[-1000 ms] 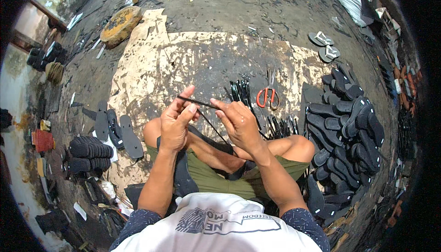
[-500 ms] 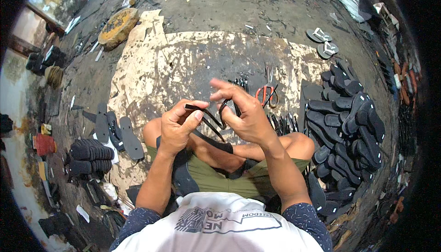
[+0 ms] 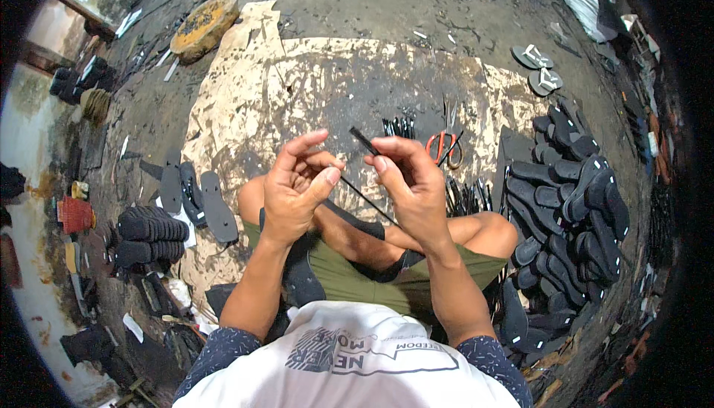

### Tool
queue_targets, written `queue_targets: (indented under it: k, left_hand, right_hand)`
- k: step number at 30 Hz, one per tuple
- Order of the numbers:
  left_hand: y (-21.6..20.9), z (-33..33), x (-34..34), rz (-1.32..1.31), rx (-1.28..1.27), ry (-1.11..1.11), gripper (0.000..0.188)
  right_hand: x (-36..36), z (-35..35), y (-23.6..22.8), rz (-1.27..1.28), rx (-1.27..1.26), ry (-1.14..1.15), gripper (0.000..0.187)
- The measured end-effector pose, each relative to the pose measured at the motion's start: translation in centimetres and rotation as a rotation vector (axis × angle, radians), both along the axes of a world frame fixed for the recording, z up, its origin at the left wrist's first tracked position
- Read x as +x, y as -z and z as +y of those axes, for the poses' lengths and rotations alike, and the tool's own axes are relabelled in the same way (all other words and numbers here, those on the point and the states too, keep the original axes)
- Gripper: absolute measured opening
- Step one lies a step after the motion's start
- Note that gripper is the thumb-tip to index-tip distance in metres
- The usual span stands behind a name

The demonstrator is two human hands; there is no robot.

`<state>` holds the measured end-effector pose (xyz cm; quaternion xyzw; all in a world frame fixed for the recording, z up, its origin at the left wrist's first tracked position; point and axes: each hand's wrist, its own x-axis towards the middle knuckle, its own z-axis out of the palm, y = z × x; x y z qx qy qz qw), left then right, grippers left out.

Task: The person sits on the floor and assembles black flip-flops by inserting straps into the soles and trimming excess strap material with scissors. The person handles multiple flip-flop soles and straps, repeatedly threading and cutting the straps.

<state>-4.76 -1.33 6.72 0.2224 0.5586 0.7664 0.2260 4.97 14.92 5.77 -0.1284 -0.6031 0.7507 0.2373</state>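
Dark, littered floor (image 3: 372,6) spreads all round, and a torn, pale, black-stained sheet (image 3: 245,103) covers the part in front of the crossed legs. Reckoned from the hands, with twelve o'clock straight ahead, a big heap of dark footwear (image 3: 569,200) lies between three and four o'clock. A thick, round yellowish block (image 3: 202,30) sits at half past ten. At eight o'clock there is a stack of black soles (image 3: 152,237), with loose dark soles (image 3: 219,207) nearer, toward nine.

The left hand (image 3: 292,192) is half curled, forefinger raised; whether its thumb and fingers pinch anything, I cannot tell. The right hand (image 3: 411,185) grips a black strip (image 3: 360,139) between thumb and forefinger. Orange-handled scissors (image 3: 448,132) lie near three o'clock, blades toward twelve. Bunches of glossy black strips lie at two o'clock (image 3: 399,127) and half past three (image 3: 467,197).

The gripped strip is matt and narrow, its blunt, flat end jutting toward eleven o'clock above the right fingertips. A thinner black length slants from the left thumb tip toward five o'clock; whether both are one piece is unclear.
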Motion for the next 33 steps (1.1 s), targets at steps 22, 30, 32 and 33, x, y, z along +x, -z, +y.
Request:
queue_targets:
  k: [22, 30, 32, 33]
  left_hand:
    - [0.5, -2.7, 1.0, 0.146, -0.244, -0.123, 0.042]
    - [3.3, -13.4, 4.8, 0.871, -1.219, -0.125, 0.078]
    - [1.9, -13.3, 6.4, 0.518, -1.012, -0.142, 0.066]
    - [1.9, -13.5, 7.4, 0.186, -0.805, -0.166, 0.064]
  right_hand:
    - [1.5, -2.2, -0.2, 0.017, 0.274, -0.046, 0.014]
    - [3.1, -0.9, -10.7, 0.933, -0.173, -0.87, 0.011]
    - [2.8, -1.4, -10.7, 0.969, -0.12, -0.867, 0.011]
    - [2.7, -1.5, -10.7, 0.966, -0.089, -0.881, 0.011]
